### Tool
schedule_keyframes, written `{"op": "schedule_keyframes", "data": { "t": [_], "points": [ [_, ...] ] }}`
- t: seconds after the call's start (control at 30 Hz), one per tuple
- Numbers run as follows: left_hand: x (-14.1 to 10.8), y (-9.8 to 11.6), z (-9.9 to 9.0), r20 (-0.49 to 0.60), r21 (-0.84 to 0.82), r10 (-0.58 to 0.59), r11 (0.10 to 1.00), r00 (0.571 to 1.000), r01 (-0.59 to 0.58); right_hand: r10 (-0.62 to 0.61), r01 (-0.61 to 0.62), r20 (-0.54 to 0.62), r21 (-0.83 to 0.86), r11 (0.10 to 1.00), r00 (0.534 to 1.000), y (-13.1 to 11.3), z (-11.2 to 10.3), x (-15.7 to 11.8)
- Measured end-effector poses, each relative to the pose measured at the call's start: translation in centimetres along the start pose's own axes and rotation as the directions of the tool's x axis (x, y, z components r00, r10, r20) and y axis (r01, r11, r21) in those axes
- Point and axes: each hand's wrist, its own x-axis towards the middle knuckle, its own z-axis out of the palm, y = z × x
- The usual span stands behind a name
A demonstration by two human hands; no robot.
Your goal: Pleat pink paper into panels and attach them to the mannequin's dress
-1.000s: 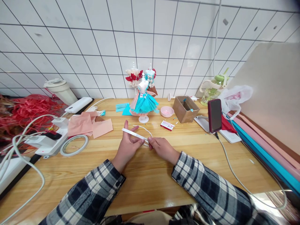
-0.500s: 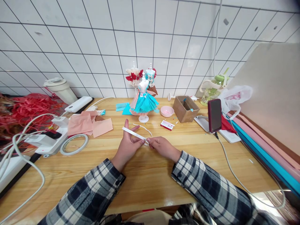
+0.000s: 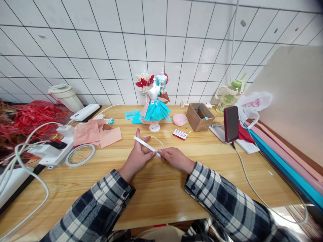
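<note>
Over on the left, red shreds [image 3: 41,116] sit heaped beyond the power strip [image 3: 56,157], then comes peach paper [image 3: 87,133], with a roll of tape [image 3: 76,164] lying just in front. Into the middle: the left hand [image 3: 135,159] has its thumb pinching the white strip [image 3: 145,144] low down, forefinger raised behind, and the strip's upper end slants free above the table [image 3: 156,191]. It has just tipped a touch steeper, and the pale curve behind looks thinner; whether they're one piece, I can't tell. Beyond, the blue dress [image 3: 155,112] stands upright, hands well clear. In from the right, the right hand [image 3: 176,158] pinches the strip's lower end, fingertips now edged closer to the left thumb! That suggests fine work on one short stretch. Further right, the pink bowl [image 3: 180,124], cardboard box [image 3: 193,119] and phone [image 3: 230,124] haven't budged.
</note>
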Motion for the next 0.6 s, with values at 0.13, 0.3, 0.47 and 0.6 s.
{"op": "schedule_keyframes", "data": {
  "t": [0.13, 0.3, 0.47, 0.6],
  "points": [
    [0.15, -0.19, -0.12, -0.021, 0.030, 0.015, 0.999, 1.000, -0.014, -0.002, 0.000, -0.033, -0.079, 0.997, 0.999, -0.35, -0.08, -0.12],
    [0.15, -0.27, -0.15, -0.020, 0.024, 0.023, 0.999, 1.000, -0.022, 0.034, -0.043, -0.063, -0.159, 0.986, 0.997, -0.60, -0.13, -0.22],
    [-0.03, -0.06, -0.05, 0.007, -0.008, 0.004, 1.000, 1.000, -0.004, 0.008, -0.014, -0.050, -0.116, 0.993, 0.999, -0.22, -0.01, -0.12],
    [0.00, -0.21, -0.03, 0.025, 0.018, 0.009, 1.000, 1.000, -0.009, 0.005, -0.008, -0.042, -0.083, 0.996, 0.999, -0.07, 0.22, -0.04]
  ]
}}
